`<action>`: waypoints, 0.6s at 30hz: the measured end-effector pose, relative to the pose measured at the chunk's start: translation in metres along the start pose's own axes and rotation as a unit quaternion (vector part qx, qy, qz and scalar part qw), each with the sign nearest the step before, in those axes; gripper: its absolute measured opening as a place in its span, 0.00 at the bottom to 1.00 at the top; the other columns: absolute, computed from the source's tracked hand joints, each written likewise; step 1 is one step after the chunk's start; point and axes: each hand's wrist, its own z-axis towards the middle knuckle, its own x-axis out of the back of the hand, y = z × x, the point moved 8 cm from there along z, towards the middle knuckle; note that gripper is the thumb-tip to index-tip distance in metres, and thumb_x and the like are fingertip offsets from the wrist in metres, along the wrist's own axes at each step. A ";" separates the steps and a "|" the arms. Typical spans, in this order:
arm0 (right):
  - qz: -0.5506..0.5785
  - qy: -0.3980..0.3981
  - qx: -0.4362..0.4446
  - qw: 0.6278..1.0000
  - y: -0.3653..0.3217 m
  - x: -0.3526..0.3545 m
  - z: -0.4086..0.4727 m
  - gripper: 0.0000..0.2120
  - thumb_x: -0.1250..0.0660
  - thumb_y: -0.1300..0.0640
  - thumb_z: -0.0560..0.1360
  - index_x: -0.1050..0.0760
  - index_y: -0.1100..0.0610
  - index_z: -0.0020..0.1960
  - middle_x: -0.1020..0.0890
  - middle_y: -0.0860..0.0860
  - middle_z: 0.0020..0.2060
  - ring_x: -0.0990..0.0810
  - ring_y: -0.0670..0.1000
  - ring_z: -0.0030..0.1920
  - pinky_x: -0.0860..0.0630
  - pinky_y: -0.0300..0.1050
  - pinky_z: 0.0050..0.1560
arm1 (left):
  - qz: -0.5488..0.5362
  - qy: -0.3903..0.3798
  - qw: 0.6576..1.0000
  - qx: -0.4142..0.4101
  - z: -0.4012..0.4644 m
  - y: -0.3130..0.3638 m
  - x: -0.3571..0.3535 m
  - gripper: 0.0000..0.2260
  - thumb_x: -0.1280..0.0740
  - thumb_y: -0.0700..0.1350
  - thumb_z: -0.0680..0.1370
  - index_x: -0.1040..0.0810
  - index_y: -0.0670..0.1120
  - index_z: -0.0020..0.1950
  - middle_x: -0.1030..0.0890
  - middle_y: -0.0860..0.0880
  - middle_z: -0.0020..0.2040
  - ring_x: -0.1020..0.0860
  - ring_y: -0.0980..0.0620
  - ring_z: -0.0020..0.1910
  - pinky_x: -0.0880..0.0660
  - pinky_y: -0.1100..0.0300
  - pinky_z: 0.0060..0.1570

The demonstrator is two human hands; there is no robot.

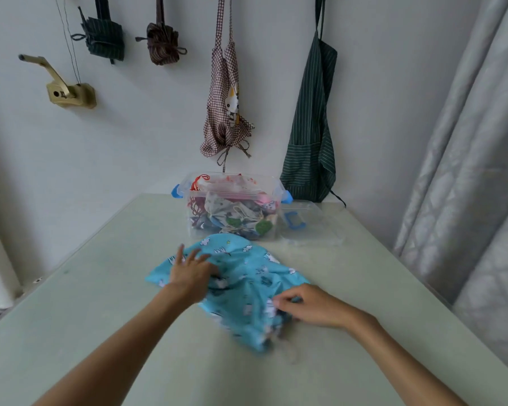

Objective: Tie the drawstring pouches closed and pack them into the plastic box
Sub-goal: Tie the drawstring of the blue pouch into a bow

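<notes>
A bright blue drawstring pouch [241,276] with white cartoon prints lies crumpled on the pale green table [100,288], just in front of the plastic box [232,212]. My left hand [189,273] rests flat on the pouch's left part with its fingers spread. My right hand [308,306] pinches the gathered cloth at the pouch's near right end, where the fabric looks blurred. The clear box has blue latches and holds several colourful pouches in a heap.
The box's clear lid [308,224] with a blue handle lies on the table right of the box. Aprons hang on the wall behind, a checked one [226,112] and a green striped one [311,136]. A curtain [467,171] borders the table's right side.
</notes>
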 end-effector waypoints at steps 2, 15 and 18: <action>0.079 -0.049 0.022 0.995 -0.010 -0.006 -0.012 0.12 0.39 0.52 0.79 0.22 0.50 0.59 0.18 0.43 0.48 0.20 0.39 0.39 0.27 0.32 0.41 | -0.001 0.034 0.998 0.061 -0.006 -0.018 0.003 0.23 0.40 0.40 0.77 0.32 0.60 0.69 0.43 0.52 0.77 0.50 0.48 0.77 0.61 0.42 0.73; -0.188 0.140 -0.079 0.969 0.017 0.010 -0.018 0.22 0.41 0.47 0.78 0.35 0.49 0.71 0.31 0.49 0.65 0.32 0.52 0.65 0.30 0.47 0.62 | -0.138 -0.095 0.984 0.053 -0.062 0.019 -0.034 0.33 0.47 0.69 0.75 0.49 0.59 0.76 0.55 0.51 0.79 0.53 0.44 0.77 0.56 0.39 0.72; -0.214 0.171 -0.074 0.959 -0.001 0.004 -0.016 0.18 0.41 0.47 0.77 0.29 0.47 0.66 0.27 0.51 0.60 0.31 0.54 0.63 0.31 0.46 0.61 | -0.132 -0.090 0.985 0.064 -0.036 -0.002 -0.036 0.28 0.46 0.63 0.78 0.48 0.60 0.76 0.55 0.53 0.78 0.56 0.46 0.77 0.62 0.39 0.72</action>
